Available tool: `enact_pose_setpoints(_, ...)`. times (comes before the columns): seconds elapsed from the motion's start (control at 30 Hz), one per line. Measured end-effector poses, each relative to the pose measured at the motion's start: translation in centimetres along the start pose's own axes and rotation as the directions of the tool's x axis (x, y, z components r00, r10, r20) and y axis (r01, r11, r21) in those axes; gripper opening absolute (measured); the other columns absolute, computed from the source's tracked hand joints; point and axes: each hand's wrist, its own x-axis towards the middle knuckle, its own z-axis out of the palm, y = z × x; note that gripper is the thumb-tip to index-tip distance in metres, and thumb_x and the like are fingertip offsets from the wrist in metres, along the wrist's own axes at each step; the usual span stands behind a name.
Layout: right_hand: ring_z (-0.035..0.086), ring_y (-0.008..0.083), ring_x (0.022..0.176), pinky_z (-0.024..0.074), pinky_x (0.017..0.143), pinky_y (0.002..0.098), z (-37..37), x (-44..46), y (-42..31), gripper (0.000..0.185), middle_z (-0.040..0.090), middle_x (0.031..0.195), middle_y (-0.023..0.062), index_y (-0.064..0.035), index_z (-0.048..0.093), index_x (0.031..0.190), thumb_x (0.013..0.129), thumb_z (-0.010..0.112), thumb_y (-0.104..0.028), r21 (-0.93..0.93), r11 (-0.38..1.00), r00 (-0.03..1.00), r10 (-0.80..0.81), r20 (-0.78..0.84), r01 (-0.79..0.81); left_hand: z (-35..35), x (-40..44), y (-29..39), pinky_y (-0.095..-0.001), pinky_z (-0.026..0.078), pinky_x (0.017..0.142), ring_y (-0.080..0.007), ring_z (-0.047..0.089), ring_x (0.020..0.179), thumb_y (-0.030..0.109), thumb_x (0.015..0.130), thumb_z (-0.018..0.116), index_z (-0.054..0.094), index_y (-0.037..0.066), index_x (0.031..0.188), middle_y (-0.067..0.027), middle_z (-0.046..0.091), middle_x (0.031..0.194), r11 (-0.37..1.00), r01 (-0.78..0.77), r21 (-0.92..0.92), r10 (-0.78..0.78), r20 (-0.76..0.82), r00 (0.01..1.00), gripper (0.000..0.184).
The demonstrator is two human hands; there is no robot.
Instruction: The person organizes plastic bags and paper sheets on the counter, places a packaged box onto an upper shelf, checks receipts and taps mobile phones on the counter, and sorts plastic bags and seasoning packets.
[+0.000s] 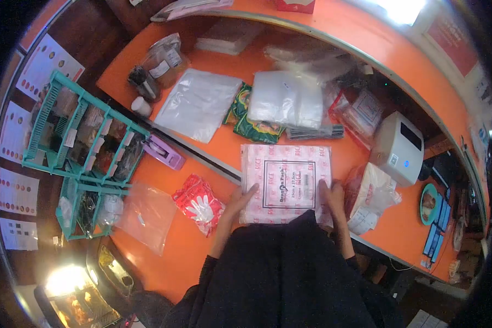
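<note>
A flat pink-and-white pack of rice paper (251, 158) lies before me, with red "RICE" lettering and a black-framed "Dragon Pack" label. My left hand (240, 201) grips its left edge, thumb on top. On the opposite edge, my right hand (333, 195) holds it the same way, fingers mostly hidden beneath. Whether the pack rests on the orange table or is lifted off it, I cannot tell. Black cloth covers its lower edge. To the left of my left hand is a red packet of disposable gloves (200, 205).
Behind the pack lie clear plastic bags (202, 104), a stack of bags (285, 98) and a green packet (251, 126). A white printer-like machine (399, 148) stands right, beside a filled plastic bag (369, 191). Left are a purple tape dispenser (164, 153) and green tiered rack (79, 175).
</note>
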Motion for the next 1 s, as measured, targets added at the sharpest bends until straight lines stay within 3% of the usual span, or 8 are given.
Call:
enact_pose_setpoints(0.17, 0.065, 0.0290, 0.079, 0.0495, 0.068, 0.0390, 0.5, 0.2, 0.5, 0.047, 0.065, 0.083, 0.0221, 0.0084, 0.062, 0.092, 0.076, 0.065, -0.036, 0.041, 0.996, 0.996, 0.076, -0.053, -0.074, -0.1, 1.5, -2.4, -0.0309, 0.048, 0.082, -0.0183, 0.059, 0.097, 0.041, 0.087, 0.059, 0.052, -0.004, 0.121, -0.0123, 0.061, 0.109, 0.988, -0.150, -0.030, 0.149, -0.023, 0.989, 0.056)
enact_pose_setpoints(0.23, 0.064, 0.0290, 0.076, 0.0494, 0.067, 0.0389, 0.3, 0.9, 0.8, 0.056, 0.065, 0.088, 0.0211, 0.0126, 0.058, 0.100, 0.073, 0.068, -0.035, 0.269, 0.941, 0.975, 0.167, 0.148, -0.203, 0.3, 0.9, -1.5, -0.0321, 0.048, 0.081, -0.0187, 0.059, 0.097, 0.040, 0.087, 0.059, 0.050, -0.004, 0.123, -0.0116, 0.060, 0.110, 0.985, -0.106, -0.133, 0.105, -0.017, 0.994, 0.057)
enact_pose_setpoints(0.33, 0.063, 0.0234, 0.076, 0.0492, 0.067, 0.0365, 0.7, 1.9, 2.0, 0.054, 0.065, 0.089, 0.0165, 0.0097, 0.060, 0.102, 0.073, 0.069, -0.035, 0.288, 0.880, 0.913, 0.301, 0.277, -0.378, 0.4, 0.4, -0.6, -0.0324, 0.048, 0.082, -0.0185, 0.058, 0.097, 0.037, 0.088, 0.060, 0.048, -0.003, 0.124, -0.0115, 0.059, 0.111, 0.979, -0.034, -0.203, 0.035, 0.002, 0.999, 0.056)
enact_pose_setpoints(0.37, 0.063, 0.0234, 0.076, 0.0492, 0.067, 0.0365, 1.0, 1.9, 2.3, 0.054, 0.065, 0.089, 0.0165, 0.0097, 0.060, 0.102, 0.073, 0.069, -0.035, 0.292, 0.885, 0.917, 0.284, 0.279, -0.363, 0.9, 0.0, -0.4, -0.0301, 0.051, 0.075, -0.0177, 0.062, 0.084, 0.035, 0.089, 0.060, 0.050, -0.005, 0.120, -0.0104, 0.062, 0.103, 0.963, -0.041, -0.267, 0.037, -0.023, 0.999, 0.052)
enact_pose_setpoints(0.43, 0.061, 0.0214, 0.076, 0.0487, 0.069, 0.0340, 1.5, 1.3, 2.3, 0.048, 0.065, 0.091, 0.0130, 0.0061, 0.059, 0.105, 0.076, 0.067, -0.031, 0.525, 0.804, 0.952, 0.158, 0.263, -0.279, 1.2, -0.6, 0.1, -0.0298, 0.050, 0.075, -0.0171, 0.061, 0.084, 0.034, 0.089, 0.060, 0.050, -0.005, 0.120, -0.0102, 0.062, 0.103, 0.960, -0.093, -0.263, 0.087, -0.036, 0.996, 0.051)
enact_pose_setpoints(0.53, 0.061, 0.0204, 0.079, 0.0478, 0.072, 0.0320, -0.2, -0.8, -0.7, 0.044, 0.064, 0.094, 0.0115, 0.0043, 0.056, 0.111, 0.079, 0.065, -0.025, 0.512, 0.782, 0.925, 0.217, 0.311, -0.355, 0.9, -1.8, 0.1, -0.0303, 0.048, 0.082, -0.0162, 0.058, 0.093, 0.031, 0.089, 0.060, 0.050, -0.004, 0.121, -0.0096, 0.060, 0.108, 0.980, -0.080, -0.179, 0.070, -0.062, 0.996, 0.049)
enact_pose_setpoints(0.7, 0.058, 0.0194, 0.092, 0.0450, 0.082, 0.0308, -0.6, -2.6, -2.5, 0.043, 0.061, 0.104, 0.0111, 0.0019, 0.050, 0.120, 0.083, 0.062, -0.018, 0.647, 0.711, 0.952, 0.108, 0.288, -0.276, 1.0, -5.5, 3.0, -0.0280, 0.048, 0.077, -0.0131, 0.059, 0.088, 0.028, 0.089, 0.061, 0.056, -0.003, 0.115, -0.0088, 0.063, 0.100, 0.966, -0.174, -0.189, 0.147, -0.151, 0.978, 0.041)
enact_pose_setpoints(1.0, 0.057, 0.0181, 0.094, 0.0441, 0.085, 0.0303, -1.9, 2.8, -19.8, 0.045, 0.059, 0.109, 0.0096, -0.0001, 0.047, 0.124, 0.084, 0.061, -0.016, 0.667, 0.728, 0.915, -0.147, 0.376, -0.157, -5.0, -3.6, 11.3, -0.0271, 0.048, 0.075, -0.0109, 0.058, 0.085, 0.026, 0.089, 0.060, 0.055, -0.002, 0.114, -0.0061, 0.063, 0.097, 0.918, -0.343, -0.199, 0.251, -0.377, 0.891, 0.038)
